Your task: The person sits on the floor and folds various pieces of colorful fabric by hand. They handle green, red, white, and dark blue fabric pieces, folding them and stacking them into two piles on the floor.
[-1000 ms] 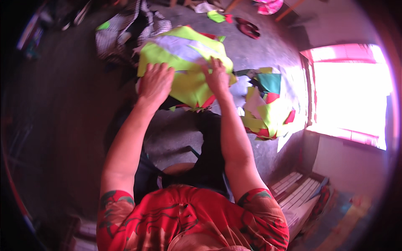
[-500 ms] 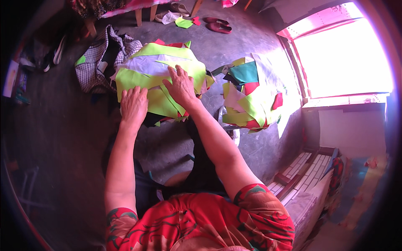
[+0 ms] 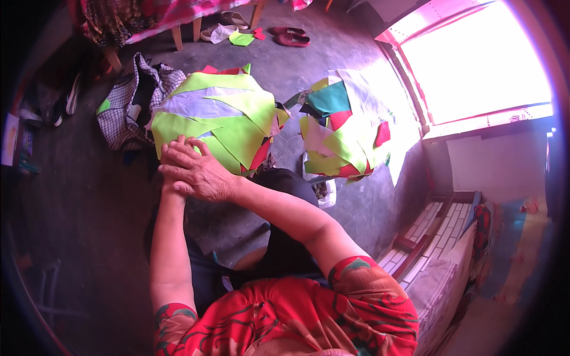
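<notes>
A mound of fabric scraps [image 3: 231,127], mostly yellow-green with white and red bits, sits in front of me. At its near left edge my right hand [image 3: 202,175] lies across the back of my left hand [image 3: 171,172]. The right fingers are stretched out over it and hold no cloth. Most of the left hand's fingers are hidden beneath them, so their pose does not show. To the right stands a second heap of scraps [image 3: 341,148] in white, yellow-green, teal and red.
A checked cloth bag [image 3: 122,110] lies left of the mound. Red shoes [image 3: 291,37] and loose scraps [image 3: 241,39] are on the floor by a cloth-draped table's legs. A bright window [image 3: 475,65] fills the upper right, with a slatted bench [image 3: 433,231] lower down.
My right hand has come off the top of the mound, moving left and toward me onto my left hand. The left hand has drawn slightly nearer. The whole view has shifted a little.
</notes>
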Motion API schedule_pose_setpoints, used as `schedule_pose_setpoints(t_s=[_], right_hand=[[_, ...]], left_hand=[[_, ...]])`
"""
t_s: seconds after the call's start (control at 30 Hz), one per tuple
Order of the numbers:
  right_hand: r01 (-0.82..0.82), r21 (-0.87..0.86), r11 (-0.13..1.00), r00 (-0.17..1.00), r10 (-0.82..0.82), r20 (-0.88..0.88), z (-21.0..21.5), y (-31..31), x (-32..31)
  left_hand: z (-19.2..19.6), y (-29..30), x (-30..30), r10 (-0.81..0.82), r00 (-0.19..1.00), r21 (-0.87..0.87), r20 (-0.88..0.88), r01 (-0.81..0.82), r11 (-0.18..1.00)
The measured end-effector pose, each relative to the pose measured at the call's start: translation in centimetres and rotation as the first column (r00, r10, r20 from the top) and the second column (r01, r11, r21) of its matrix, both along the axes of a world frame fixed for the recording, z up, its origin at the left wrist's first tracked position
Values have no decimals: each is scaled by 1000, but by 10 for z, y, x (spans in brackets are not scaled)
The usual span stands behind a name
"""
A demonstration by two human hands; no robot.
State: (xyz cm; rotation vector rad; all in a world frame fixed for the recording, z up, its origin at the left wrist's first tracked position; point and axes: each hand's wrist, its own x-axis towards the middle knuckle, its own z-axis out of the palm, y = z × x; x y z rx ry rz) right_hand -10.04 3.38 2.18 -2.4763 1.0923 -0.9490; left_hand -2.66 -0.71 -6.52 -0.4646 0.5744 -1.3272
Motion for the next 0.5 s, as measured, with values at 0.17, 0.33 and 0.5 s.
schedule_pose_setpoints(t_s=[0.17, 0.33, 0.5], right_hand=[[-21, 14, 1000, 998, 22, -55, 2, 6, -10], [89, 58, 994, 991, -82, -103, 11, 14, -10], [246, 51, 968, 947, -229, -225, 38, 38, -57]], left_hand=[[23, 1, 33, 144, -694, -170, -706, 362, 916], [22, -4, 39, 158, -855, -282, -493, 329, 901], [52, -2, 40, 225, -902, -168, -369, 303, 938]])
